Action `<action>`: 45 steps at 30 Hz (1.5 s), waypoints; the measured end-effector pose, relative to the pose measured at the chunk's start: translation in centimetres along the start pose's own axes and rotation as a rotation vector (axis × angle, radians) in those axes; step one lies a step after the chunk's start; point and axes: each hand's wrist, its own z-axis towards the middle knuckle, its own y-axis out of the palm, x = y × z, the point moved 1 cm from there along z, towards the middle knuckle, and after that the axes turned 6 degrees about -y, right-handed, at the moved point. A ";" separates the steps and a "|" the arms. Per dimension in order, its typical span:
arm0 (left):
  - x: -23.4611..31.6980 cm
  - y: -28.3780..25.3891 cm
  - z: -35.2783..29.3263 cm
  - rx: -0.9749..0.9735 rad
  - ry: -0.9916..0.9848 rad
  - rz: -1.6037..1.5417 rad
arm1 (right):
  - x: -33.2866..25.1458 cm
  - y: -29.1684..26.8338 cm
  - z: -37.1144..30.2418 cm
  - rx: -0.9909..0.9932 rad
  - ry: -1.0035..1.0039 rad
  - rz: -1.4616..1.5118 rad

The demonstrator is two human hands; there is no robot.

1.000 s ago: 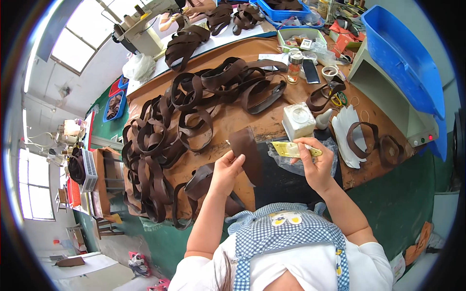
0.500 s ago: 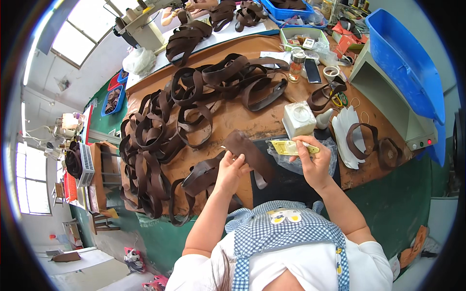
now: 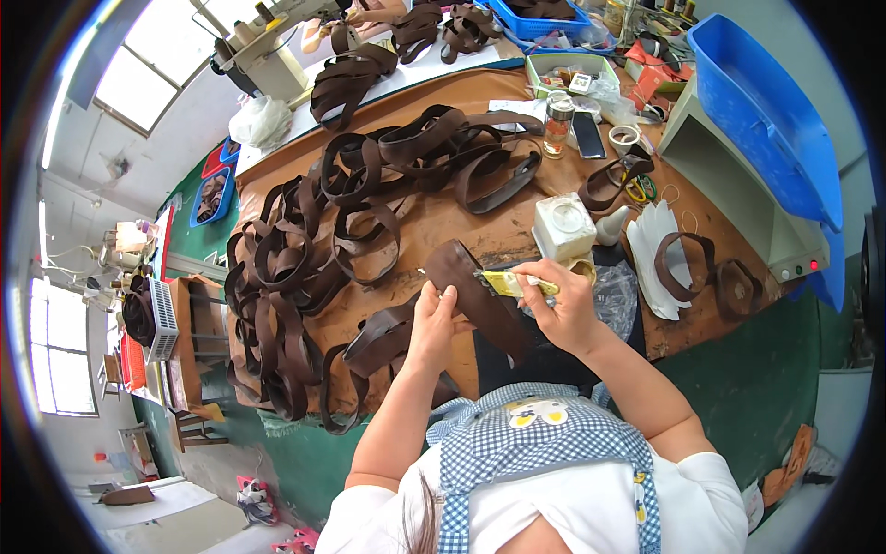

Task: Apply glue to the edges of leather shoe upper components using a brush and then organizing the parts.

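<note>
A brown leather-like strap (image 3: 486, 312) slants upward, one end raised off the table. My left hand (image 3: 432, 325) pinches its edge near the upper end, with the thumb on top. In my right hand (image 3: 559, 305) is a flat yellow brush (image 3: 519, 283), and its tip meets the face of the strap. Below the strap lies a black mat (image 3: 517, 365). A white square container (image 3: 564, 227) stands just beyond my right hand, beside crumpled clear plastic (image 3: 614, 294). More looped brown straps (image 3: 383, 334) lie right by my left hand.
A large heap of looped straps (image 3: 286, 258) covers the table's left and far side. At the right are white paper sheets (image 3: 655, 258), scissors (image 3: 639, 188), a glass jar (image 3: 557, 127), a phone (image 3: 588, 135) and a grey box (image 3: 738, 185) under a blue basin (image 3: 766, 111).
My right hand has moved left with the brush, bringing its tip onto the strap. The strap is slightly more raised and turned in my left hand.
</note>
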 end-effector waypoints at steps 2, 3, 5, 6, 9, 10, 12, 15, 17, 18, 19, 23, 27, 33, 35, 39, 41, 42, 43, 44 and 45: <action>0.2 -0.5 -0.1 -0.020 0.016 -0.084 | -0.4 -0.3 -0.1 -0.021 0.009 0.007; 0.4 -0.7 -0.2 -0.019 0.014 -0.084 | -0.6 -0.5 -0.2 -0.049 -0.021 0.012; 1.0 -1.1 -0.1 -0.080 0.011 -0.178 | -0.9 -1.1 -0.4 -0.076 -0.050 0.017; 1.1 -1.5 -0.2 -0.069 -0.001 -0.167 | -1.1 -1.4 -0.5 -0.127 -0.053 0.015; 1.1 -2.3 0.1 -0.069 -0.049 -0.217 | -1.3 -2.2 -0.5 -0.196 -0.096 0.014; 1.1 -2.4 0.1 -0.070 -0.049 -0.215 | -1.3 -2.3 -0.5 -0.217 -0.136 0.015; 1.1 -2.5 0.2 -0.095 -0.044 -0.245 | -1.2 -2.8 -0.7 -0.236 -0.153 0.000; 2.3 -1.2 -0.4 0.006 -0.057 -0.278 | -1.0 -3.4 -0.9 -0.271 -0.184 -0.009; 2.3 -1.7 -0.3 -0.007 -0.052 -0.286 | -1.2 -3.8 -0.8 -0.287 -0.204 0.002; 2.3 -1.8 -0.2 -0.019 -0.048 -0.296 | -1.4 -4.0 -0.7 -0.291 -0.209 -0.003; 2.3 -1.8 -0.2 -0.018 -0.046 -0.296 | -1.6 -4.2 -0.6 -0.296 -0.215 -0.007; 2.0 -2.5 0.2 -0.085 -0.002 -0.226 | -1.9 -4.6 0.0 -0.336 -0.213 0.001; 2.1 -1.2 -0.2 -0.091 0.040 -0.085 | -1.4 -3.8 0.6 -0.327 -0.239 -0.033; 1.8 -0.8 -0.8 -0.096 0.095 0.051 | -0.5 -2.5 2.0 -0.195 -0.251 -0.033; 1.9 -0.5 -1.1 -0.077 0.091 0.132 | -0.3 -2.2 2.5 -0.161 -0.256 -0.051; 1.3 -1.0 -0.7 -0.077 0.120 0.174 | 0.1 -2.2 3.0 -0.122 -0.290 -0.116; 1.0 -1.8 -0.5 -0.055 0.142 0.171 | 0.6 -2.6 2.5 -0.005 -0.178 -0.039; 1.0 -2.0 -0.4 -0.011 0.143 0.120 | 1.3 -2.8 1.9 0.057 -0.105 0.010; 1.2 -2.2 -0.3 0.034 0.145 0.067 | 1.6 -3.3 1.4 0.056 -0.109 0.003; 1.3 -2.4 -0.3 0.031 0.145 -0.042 | 2.0 -3.8 0.8 0.113 0.028 0.056; 1.4 -2.6 0.1 0.031 0.148 -0.044 | 2.6 -4.4 0.1 0.169 0.164 0.109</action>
